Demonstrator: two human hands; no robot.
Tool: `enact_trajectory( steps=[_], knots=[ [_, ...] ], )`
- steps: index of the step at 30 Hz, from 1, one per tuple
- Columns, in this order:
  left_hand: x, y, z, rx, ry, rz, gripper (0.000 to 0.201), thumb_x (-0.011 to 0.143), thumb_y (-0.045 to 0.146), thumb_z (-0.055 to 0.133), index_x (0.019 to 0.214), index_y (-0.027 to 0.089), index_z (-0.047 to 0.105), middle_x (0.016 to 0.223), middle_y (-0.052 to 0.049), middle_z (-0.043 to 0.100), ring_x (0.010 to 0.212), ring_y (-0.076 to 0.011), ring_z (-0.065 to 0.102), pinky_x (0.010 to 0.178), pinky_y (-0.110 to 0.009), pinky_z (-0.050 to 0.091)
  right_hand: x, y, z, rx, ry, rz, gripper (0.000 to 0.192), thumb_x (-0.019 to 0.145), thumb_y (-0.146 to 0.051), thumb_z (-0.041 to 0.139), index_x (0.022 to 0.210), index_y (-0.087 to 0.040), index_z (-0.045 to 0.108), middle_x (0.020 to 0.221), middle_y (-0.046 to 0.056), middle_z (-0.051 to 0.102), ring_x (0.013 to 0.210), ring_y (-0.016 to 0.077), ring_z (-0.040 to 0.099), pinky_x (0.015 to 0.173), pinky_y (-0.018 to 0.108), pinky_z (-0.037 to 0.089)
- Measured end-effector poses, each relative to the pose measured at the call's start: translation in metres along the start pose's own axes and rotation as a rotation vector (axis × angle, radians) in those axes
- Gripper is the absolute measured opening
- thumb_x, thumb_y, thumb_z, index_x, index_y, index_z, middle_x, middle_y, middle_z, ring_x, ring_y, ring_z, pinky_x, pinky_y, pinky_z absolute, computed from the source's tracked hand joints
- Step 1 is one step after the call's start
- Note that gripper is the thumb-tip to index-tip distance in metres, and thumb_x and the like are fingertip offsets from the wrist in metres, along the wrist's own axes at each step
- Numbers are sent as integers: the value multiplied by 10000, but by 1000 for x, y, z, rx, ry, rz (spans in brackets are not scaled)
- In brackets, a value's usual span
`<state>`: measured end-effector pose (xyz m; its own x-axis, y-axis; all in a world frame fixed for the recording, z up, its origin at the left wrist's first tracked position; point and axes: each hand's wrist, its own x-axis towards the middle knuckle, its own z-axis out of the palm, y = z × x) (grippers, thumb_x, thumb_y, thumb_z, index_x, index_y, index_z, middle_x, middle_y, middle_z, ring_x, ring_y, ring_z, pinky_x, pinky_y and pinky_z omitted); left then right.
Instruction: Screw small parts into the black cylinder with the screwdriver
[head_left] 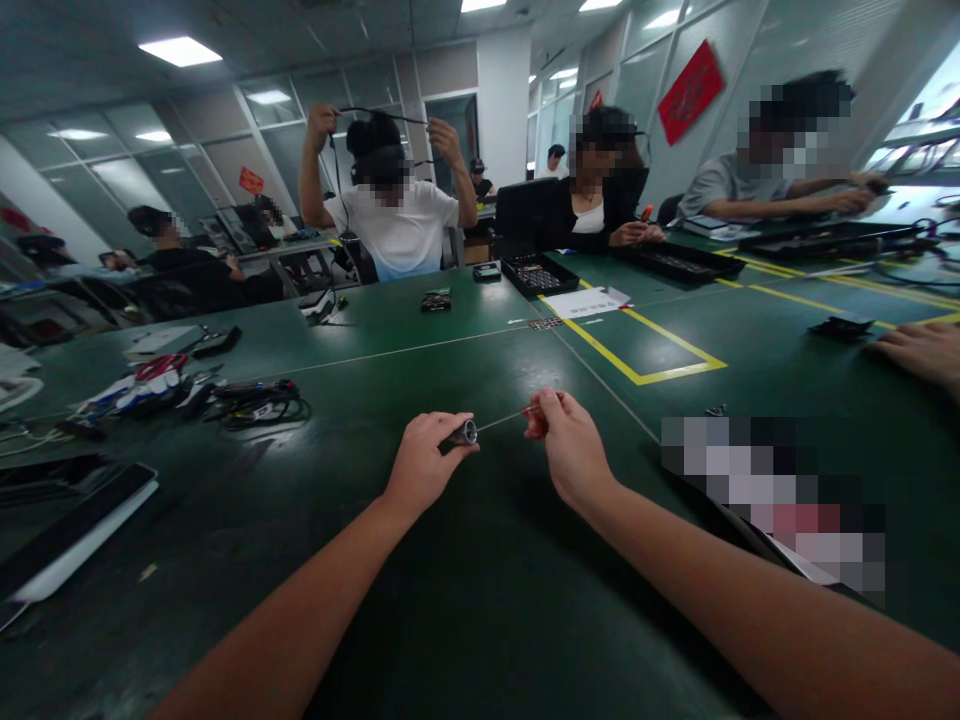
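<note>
**Shaft lined up at the barrel's mouth**

My left hand (422, 462) is out over the green table (420, 620), fingers curled round a small dark cylinder with a silver rim (463, 433), its open end facing right. It sits pinched at my fingertips, lifted off the surface as far as I can tell.

Between my two hands runs a thin metal shaft (499, 421), its left tip right at the cylinder's mouth. Whether it is already inside or only touching the rim is too small to tell.

My right hand (574, 455) is closed round the reddish-orange handle (534, 418) at the shaft's far end, thumb and forefinger pressed on it: a slim screwdriver, by the look.

My reading: I'm at the lining-up stage, tool tip meeting part. The next move calls for a steady left grip and a straight, gentle push or turn from the right, keeping the shaft on the cylinder's axis so it doesn't skid off the rim.

Well right of my right hand, another person's hand (919, 350) rests on the table.
</note>
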<state>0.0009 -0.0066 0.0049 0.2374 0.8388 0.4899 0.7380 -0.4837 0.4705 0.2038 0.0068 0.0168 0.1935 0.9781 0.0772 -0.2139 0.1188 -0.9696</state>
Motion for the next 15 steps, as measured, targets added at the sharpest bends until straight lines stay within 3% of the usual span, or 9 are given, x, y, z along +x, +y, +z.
enact_trajectory(
  steps=[11, 15],
  knots=[
    [-1, 0, 2, -46, 29, 14, 412, 813, 196, 822, 1196, 269, 689, 1126, -32, 726, 1048, -244, 646, 940, -435, 475, -9, -9, -2, -310, -95, -220, 272, 972, -458, 485, 872, -226, 587, 696, 0, 619, 674, 185, 593, 668, 334, 448],
    [-1, 2, 1, -53, 21, 7, 414, 810, 195, 824, 1197, 262, 692, 1118, -35, 729, 1042, -243, 651, 939, -429, 485, -12, -10, 0, -300, -162, -234, 254, 968, -448, 500, 905, -221, 595, 750, 16, 653, 703, 186, 619, 709, 342, 474]
  ],
)
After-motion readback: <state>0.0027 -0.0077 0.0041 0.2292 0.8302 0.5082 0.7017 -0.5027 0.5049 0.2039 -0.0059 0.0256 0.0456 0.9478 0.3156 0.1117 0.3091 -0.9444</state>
